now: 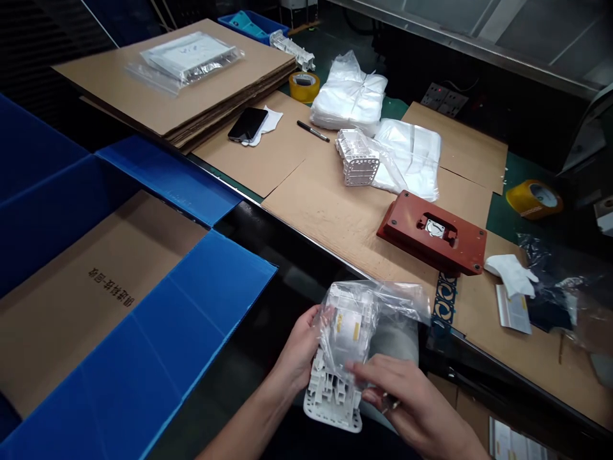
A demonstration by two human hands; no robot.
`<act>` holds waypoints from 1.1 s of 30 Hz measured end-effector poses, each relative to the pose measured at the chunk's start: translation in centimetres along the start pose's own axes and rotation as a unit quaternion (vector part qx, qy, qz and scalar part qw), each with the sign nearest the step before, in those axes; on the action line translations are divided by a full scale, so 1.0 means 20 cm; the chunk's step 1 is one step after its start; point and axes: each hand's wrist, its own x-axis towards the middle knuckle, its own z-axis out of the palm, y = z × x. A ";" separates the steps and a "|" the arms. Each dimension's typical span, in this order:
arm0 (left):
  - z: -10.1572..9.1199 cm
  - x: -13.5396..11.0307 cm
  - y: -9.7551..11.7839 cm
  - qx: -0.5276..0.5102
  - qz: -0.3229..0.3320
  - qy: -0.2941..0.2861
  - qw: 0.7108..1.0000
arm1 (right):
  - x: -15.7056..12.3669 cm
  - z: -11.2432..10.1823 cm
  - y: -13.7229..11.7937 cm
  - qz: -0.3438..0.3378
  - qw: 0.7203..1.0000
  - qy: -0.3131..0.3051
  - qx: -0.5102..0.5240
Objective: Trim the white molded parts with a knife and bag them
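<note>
My left hand [299,350] grips a white molded plastic part [330,390] from its left side, fingers curled behind it. A clear plastic bag [347,326] covers the part's upper portion, while its lower end with a perforated rim sticks out bare. Yellow marks show through the film. On the right, my right hand [402,390] has its fingers closed at the bag's lower edge, index finger against the film. Something small and pale shows by its curled fingers, too unclear to name. The bag's loose end spreads to the right over my lap.
A blue box [225,287] with a cardboard sheet inside stands at left. On the bench lie a red fixture [433,233], another white part [359,163], stacked plastic bags [349,96], a phone [248,124], a marker [313,131] and tape rolls [534,199].
</note>
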 end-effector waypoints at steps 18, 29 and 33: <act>-0.13 -0.22 0.20 0.288 0.169 -0.085 0.939 | -0.01 0.12 0.23 0.269 0.804 0.283 0.449; 0.18 -0.35 0.09 0.395 0.176 -0.134 0.892 | 0.08 0.24 0.21 0.239 0.776 0.371 0.451; 0.09 -0.36 0.09 0.334 0.207 -0.177 0.902 | 0.06 0.26 0.22 0.216 0.794 0.368 0.433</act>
